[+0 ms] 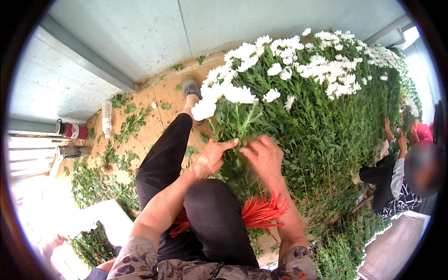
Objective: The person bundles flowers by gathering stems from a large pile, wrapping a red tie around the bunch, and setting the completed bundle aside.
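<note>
My left hand point(211, 158) grips the stems of a small bunch of white chrysanthemums point(239, 94), its thumb laid across them. The blooms point away from me, and leafy green stems point(245, 126) show above the thumb. Close to the right of those stems is my right hand point(264, 157), blurred by motion with its fingers bent. Whether anything is pinched in it cannot be made out. A bundle of red ties point(262, 212) lies across my legs, partly hidden behind my raised knee point(217, 206).
A deep heap of cut chrysanthemums point(325, 136) fills the right side. There, a person point(395, 192) sits handling flowers. A plastic bottle point(106, 119), a red flask point(71, 130) and a metal flask point(72, 151) stand left. Loose leaves point(133, 122) litter the floor beside the wall point(133, 31).
</note>
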The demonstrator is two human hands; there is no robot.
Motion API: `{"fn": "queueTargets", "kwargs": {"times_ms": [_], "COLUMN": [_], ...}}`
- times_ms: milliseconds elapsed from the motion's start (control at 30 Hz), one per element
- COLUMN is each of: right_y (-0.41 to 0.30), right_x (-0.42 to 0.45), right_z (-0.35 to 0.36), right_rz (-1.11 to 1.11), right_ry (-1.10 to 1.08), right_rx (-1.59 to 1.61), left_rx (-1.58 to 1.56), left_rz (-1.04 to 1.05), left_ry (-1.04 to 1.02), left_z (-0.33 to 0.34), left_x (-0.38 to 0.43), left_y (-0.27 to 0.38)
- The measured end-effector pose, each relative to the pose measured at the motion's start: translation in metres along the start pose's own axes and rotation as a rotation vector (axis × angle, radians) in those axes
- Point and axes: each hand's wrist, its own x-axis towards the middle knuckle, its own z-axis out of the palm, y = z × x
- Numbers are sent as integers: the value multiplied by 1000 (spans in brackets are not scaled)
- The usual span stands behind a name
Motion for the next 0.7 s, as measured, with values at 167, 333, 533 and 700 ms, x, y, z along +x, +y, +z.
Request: {"fn": "queueTargets", "kwargs": {"times_ms": [167, 333, 533, 700], "right_y": [-44, -52, -35, 49], "right_x": [34, 23, -48, -97], "right_z": [-16, 1, -59, -53], "right_rz": [104, 55, 323, 395], "right_ry": [146, -23, -494, -183], "right_rx": [422, 397, 872, 90], "left_rx": [-244, -92, -430, -423], "left_rz": [-80, 50, -1, -20], "left_ry": [1, 215, 201, -30], "left_z": [17, 9, 12, 21], "left_x": [-15, 1, -12, -12], "left_y": [21, -4, 34, 39]}}
